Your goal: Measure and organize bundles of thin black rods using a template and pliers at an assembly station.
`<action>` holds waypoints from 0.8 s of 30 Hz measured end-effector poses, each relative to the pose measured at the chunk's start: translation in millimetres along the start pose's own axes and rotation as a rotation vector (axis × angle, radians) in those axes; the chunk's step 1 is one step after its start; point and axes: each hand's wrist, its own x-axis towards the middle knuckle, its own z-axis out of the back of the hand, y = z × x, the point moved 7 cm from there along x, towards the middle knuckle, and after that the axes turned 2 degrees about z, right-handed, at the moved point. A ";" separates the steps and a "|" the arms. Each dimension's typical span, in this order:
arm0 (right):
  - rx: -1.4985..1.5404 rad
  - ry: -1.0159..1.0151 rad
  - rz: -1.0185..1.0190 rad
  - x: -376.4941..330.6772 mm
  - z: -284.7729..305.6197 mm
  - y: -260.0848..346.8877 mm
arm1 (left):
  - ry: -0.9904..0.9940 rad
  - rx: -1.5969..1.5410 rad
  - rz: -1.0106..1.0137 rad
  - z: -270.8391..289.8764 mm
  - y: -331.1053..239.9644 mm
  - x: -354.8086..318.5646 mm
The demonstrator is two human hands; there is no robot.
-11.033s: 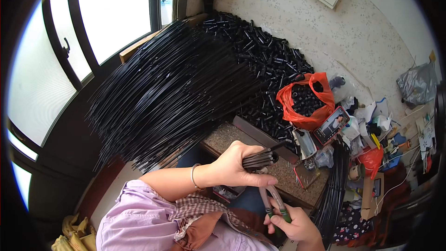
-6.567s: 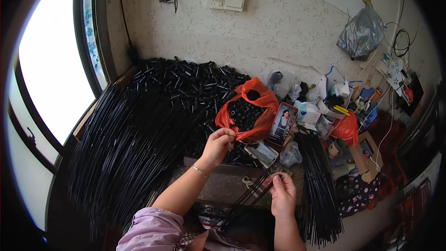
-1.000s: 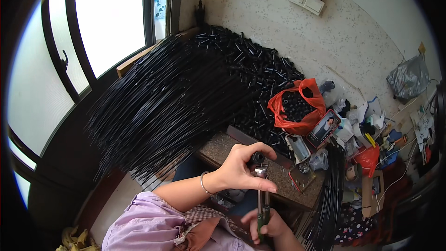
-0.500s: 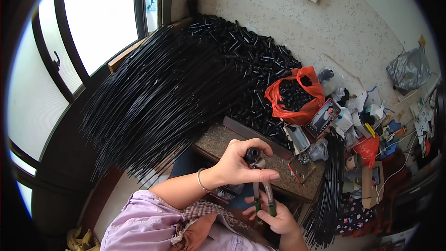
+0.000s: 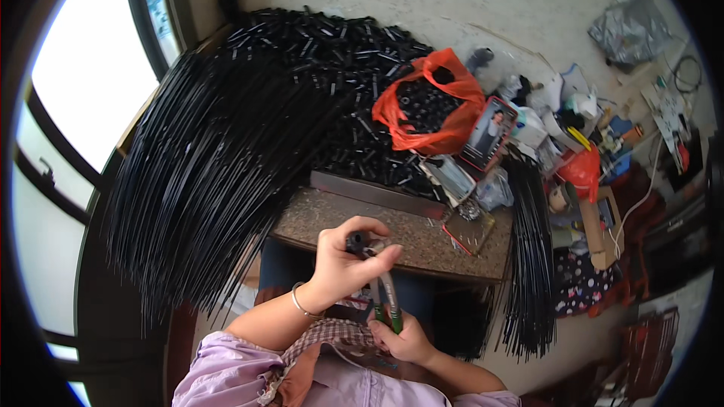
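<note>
In front of my chest, my left hand (image 5: 336, 262) is closed on a short black tube-shaped part (image 5: 355, 242), its open end facing up. Below it, my right hand (image 5: 407, 341) grips a pair of pliers (image 5: 391, 301) by the green handles. The pliers' jaws reach up to the black part beneath my left thumb. What exactly they bite on is hidden by my fingers.
A granite-topped table (image 5: 339, 218) bears a heap of black tube parts (image 5: 324, 45) and a large bundle of thin black rods (image 5: 196, 181). A red plastic bag (image 5: 445, 132), a phone (image 5: 490, 132) and another rod bundle (image 5: 528, 271) are to the right.
The whole view has shifted, so the table lies farther up and left. My right fingers have drawn in around the pliers' handles, which stand slightly closer together. My left hand keeps its hold.
</note>
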 end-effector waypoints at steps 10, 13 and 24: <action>-1.300 -0.888 0.453 47.1 198.1 116.8 | 0.067 -0.048 -0.057 -22.6 9.2 24.0; -1.454 -0.781 0.542 58.2 196.2 122.4 | 0.079 -0.002 -0.086 -21.9 5.4 31.7; -1.636 -0.603 0.669 64.3 181.4 136.0 | 0.138 -0.015 -0.026 -26.6 -4.4 37.6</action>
